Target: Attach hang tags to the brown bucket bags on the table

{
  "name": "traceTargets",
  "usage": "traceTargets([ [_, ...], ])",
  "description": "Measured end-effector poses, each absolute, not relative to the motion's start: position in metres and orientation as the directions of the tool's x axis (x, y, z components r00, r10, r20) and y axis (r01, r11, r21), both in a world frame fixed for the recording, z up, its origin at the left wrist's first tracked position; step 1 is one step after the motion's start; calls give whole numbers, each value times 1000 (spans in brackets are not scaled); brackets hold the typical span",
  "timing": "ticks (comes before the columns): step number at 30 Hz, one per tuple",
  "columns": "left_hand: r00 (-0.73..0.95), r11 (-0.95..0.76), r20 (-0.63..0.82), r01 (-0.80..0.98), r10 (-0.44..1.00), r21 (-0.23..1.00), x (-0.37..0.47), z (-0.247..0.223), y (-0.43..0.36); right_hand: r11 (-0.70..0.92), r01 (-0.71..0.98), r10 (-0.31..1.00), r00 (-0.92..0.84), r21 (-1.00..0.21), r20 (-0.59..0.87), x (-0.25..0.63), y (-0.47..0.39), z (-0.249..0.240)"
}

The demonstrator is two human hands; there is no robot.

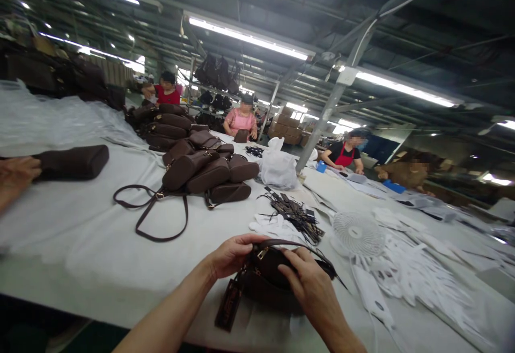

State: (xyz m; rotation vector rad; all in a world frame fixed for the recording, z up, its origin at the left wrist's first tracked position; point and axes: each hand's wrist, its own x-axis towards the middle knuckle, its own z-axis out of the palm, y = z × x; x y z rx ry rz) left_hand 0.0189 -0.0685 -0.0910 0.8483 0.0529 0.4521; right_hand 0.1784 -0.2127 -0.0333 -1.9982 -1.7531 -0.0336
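A dark brown handbag (269,283) stands at the near edge of the white-covered table, with a gold zipper pull near its top and a dark tag (228,304) hanging from its left side. My left hand (233,254) grips the strap at the bag's upper left, thumb and fingers pinched together. On the bag's right, my right hand (306,275) has its fingers bent over the top edge and strap; its fingertips press on the bag. Beyond them lies a bundle of dark tags (295,216) with cords.
A heap of brown bags (209,170) with a looped strap sits beyond my hands. Another person's hand (18,178) touches a bag at far left. A white fan (358,235) and white paper pieces (426,278) lie right. Several people work across the table (100,256).
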Motion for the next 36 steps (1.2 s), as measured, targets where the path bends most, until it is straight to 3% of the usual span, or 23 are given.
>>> traceTargets([
  [4, 911, 570, 117, -343, 395, 747, 20, -88, -68, -72, 861, 925, 247, -503, 290, 170, -211, -36],
  [7, 910, 559, 93, -325, 403, 763, 28, -78, -73, -62, 855, 919, 250, -515, 305, 161, -203, -40],
  [9, 870, 484, 83, -346, 485, 804, 34, -71, -80, -33, 880, 905, 227, -475, 358, 156, -196, -41],
  [11, 786, 317, 123, -381, 606, 869, 37, -67, -87, -40, 912, 895, 214, -407, 392, 154, -190, -41],
  [14, 594, -108, 309, -349, 743, 931, 31, -67, -99, -101, 959, 898, 203, -266, 391, 152, -188, -40],
  [16, 451, -405, 447, -193, 772, 894, 22, -67, -106, -141, 976, 903, 196, -166, 382, 150, -191, -38],
  [18, 403, -581, 514, 56, 758, 812, 14, -65, -112, -170, 983, 913, 182, -65, 366, 147, -194, -33],
  [23, 609, -716, 392, 496, 690, 490, 11, -42, -120, -72, 994, 955, 46, 81, 292, 145, -198, -9],
  [26, 672, -724, 277, 600, 687, 341, 14, -25, -123, 8, 999, 973, -16, 37, 230, 151, -199, -1],
  [29, 746, -762, 181, 594, 641, 258, 14, -8, -119, -98, 995, 988, 98, -4, 120, 156, -198, -3],
  [32, 811, -802, 89, 545, 578, 243, 12, 8, -104, -158, 986, 987, 156, 50, 45, 160, -194, -5],
  [36, 893, -824, 36, 399, 450, 402, 8, 20, -76, -74, 985, 994, 61, 153, 89, 168, -190, -8],
])
